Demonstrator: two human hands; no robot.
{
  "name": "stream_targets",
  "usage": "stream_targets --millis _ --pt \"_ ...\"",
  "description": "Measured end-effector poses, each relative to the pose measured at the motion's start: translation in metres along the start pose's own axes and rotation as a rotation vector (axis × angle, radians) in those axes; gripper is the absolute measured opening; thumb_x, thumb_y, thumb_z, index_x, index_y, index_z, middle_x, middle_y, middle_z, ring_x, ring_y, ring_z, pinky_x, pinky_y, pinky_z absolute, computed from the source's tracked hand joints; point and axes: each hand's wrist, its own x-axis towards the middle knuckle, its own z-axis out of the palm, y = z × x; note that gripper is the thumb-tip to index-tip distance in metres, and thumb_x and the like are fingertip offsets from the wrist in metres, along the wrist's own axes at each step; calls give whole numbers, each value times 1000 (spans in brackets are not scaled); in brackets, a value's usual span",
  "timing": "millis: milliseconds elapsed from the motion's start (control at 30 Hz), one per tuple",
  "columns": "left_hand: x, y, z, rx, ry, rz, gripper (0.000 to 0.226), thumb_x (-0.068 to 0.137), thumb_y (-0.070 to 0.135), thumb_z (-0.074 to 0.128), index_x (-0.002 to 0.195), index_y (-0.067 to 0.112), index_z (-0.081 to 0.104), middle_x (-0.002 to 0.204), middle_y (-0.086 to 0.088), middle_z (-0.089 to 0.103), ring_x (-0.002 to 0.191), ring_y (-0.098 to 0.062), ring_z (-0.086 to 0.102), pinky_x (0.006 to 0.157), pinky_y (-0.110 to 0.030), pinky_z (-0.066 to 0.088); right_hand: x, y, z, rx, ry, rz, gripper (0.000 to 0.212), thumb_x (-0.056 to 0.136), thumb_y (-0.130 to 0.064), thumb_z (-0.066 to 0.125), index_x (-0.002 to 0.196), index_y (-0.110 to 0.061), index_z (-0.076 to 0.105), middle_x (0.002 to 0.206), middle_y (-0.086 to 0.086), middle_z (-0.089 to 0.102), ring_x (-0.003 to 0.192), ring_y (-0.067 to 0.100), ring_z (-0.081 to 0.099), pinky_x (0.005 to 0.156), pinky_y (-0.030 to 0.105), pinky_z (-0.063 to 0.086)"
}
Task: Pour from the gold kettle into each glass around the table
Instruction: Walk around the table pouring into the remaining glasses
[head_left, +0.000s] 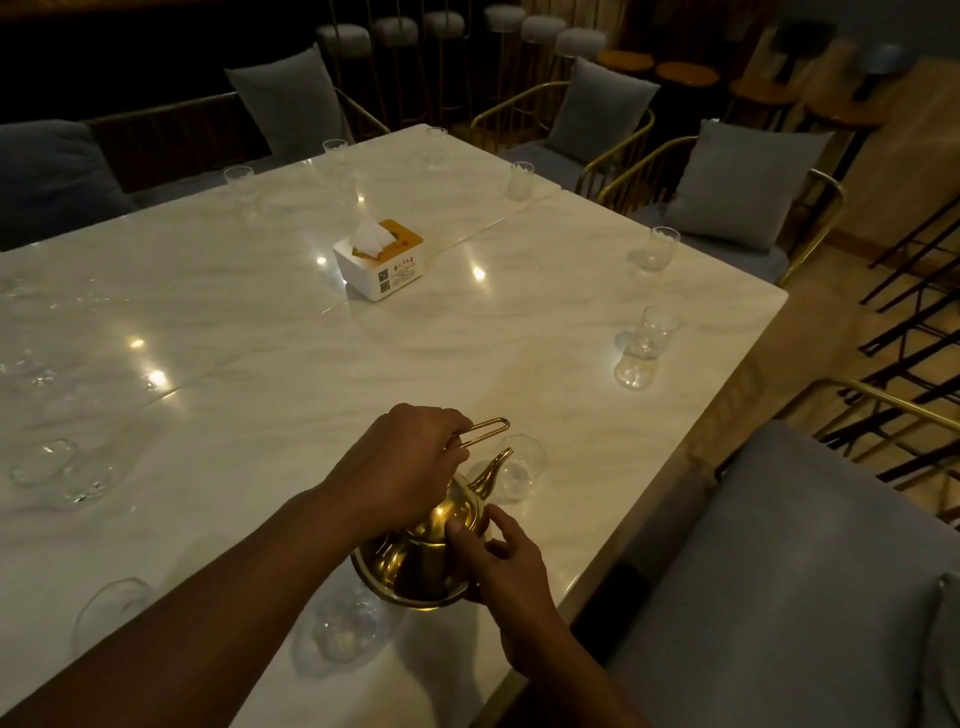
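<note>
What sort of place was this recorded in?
Most likely a restaurant or bar lounge: a long marble-look table with glasses set around its edge, cushioned gold-framed chairs beside it, and a row of bar stools behind.

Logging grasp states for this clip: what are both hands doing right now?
Left hand: closed, holding the gold kettle by its handle.
Right hand: closed, holding the gold kettle's body.
</note>
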Motion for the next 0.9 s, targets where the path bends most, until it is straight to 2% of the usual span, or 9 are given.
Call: stream_targets --millis 100,200,500,667,800,900 --pt "5 3 5 16 5 -9 33 94 25 59 127 19 62 117 -3 70 100 -15 66 82 -22 48 3 -1 -4 35 -35 28 99 54 -69 84 141 -34 53 125 8 68 104 23 71 81 42 64" --pt "14 6 6 25 -9 -23 33 95 24 58 127 18 62 116 -4 70 96 -16 66 80 -23 49 7 -2 -7 60 -55 53 84 64 -59 85 139 -31 56 116 8 74 100 23 74 83 45 64" --pt "28 14 7 87 -43 -29 31 93 23 62 123 16 64 113 -7 70 95 -19 66 80 -28 54 8 -3 -8 97 -88 101 60 72 -56 80 125 -30 67 111 5 76 103 27 72 85 46 63" --pt "29 17 8 90 -59 -44 32 93 23 62 124 15 63 113 -7 69 95 -19 66 82 -31 56 7 -5 -11 81 -84 116 63 69 -60 80 123 -30 68 111 5 76 102 27 72 85 45 63" --pt "30 18 7 89 -52 -43 32 93 22 62 124 14 63 113 -8 69 96 -19 66 81 -29 55 5 -9 -13 70 -106 124 54 75 -56 77 121 -29 69 110 5 76 101 28 72 79 39 64" --pt "30 19 8 88 -50 -48 32 92 23 62 123 14 64 113 -8 70 96 -20 66 82 -31 55 5 -9 -14 60 -107 128 62 70 -60 79 122 -28 68 111 5 76 100 28 73 78 38 64"
